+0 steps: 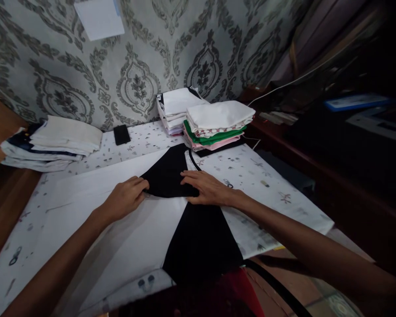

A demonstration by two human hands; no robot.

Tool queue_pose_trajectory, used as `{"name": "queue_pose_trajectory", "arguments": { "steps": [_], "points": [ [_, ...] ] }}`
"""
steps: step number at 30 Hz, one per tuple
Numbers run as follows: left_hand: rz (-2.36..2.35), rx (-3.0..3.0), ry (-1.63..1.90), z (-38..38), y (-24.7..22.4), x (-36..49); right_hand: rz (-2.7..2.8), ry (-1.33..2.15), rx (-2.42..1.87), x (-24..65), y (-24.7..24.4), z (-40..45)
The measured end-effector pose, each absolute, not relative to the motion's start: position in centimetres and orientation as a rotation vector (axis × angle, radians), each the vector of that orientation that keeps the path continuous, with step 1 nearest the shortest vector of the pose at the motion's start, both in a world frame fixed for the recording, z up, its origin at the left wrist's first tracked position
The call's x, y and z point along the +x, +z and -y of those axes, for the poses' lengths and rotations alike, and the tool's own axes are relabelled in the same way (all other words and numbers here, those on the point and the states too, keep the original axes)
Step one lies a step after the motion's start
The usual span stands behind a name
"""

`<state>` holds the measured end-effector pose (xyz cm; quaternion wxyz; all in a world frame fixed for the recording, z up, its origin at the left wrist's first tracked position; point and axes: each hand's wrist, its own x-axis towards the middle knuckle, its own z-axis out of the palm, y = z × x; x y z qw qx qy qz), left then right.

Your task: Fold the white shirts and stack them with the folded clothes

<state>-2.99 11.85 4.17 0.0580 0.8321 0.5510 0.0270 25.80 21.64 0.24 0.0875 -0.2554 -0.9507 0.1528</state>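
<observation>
A white garment (128, 237) with black parts (201, 240) lies spread on the table. One black part is folded over toward the middle, above the white cloth. My left hand (128, 196) pinches the left corner of that black piece between thumb and fingers. On its right side rests my right hand (207, 187), fingers apart and bent, touching the black cloth near a white and black band (192, 160). The near black part hangs toward the table's front edge.
Folded clothes (66, 138) are stacked at the back left, beside a small black object (121, 134). Two more stacks, one white (181, 103) and one with green and pink layers (219, 116), stand at the back. A dark shelf (317, 176) lies to the right.
</observation>
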Motion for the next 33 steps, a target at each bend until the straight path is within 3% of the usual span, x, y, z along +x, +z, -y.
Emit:
{"name": "queue_pose_trajectory", "arguments": {
  "steps": [6, 11, 16, 21, 28, 33],
  "points": [
    [-1.53, 2.548, 0.064, -11.2, 5.2, -3.2, 2.768, 0.458, -0.791, 25.3, 1.5, -21.4],
    [-1.692, 2.389, 0.208, -12.5, 5.7, -2.4, 2.64, 0.366, -0.896, 22.0, 2.4, -22.7],
    [-1.845, 2.447, 0.461, -15.3, 1.5, -1.2, 2.611, 0.309, -1.025, 17.1, 1.0, -26.6],
    [-1.817, 2.495, 0.232, -15.7, -2.0, -0.8, 2.631, 0.251, -1.292, 15.9, -1.6, -30.2],
    [-1.555, 2.333, 0.184, -13.3, 0.6, -2.5, 2.574, -0.025, -1.146, 16.3, -5.3, -32.5],
    [-1.914, 1.992, 0.423, -13.5, 1.7, -7.7, 2.563, -0.153, -1.023, 15.6, -4.8, -31.5]
  ]
}}
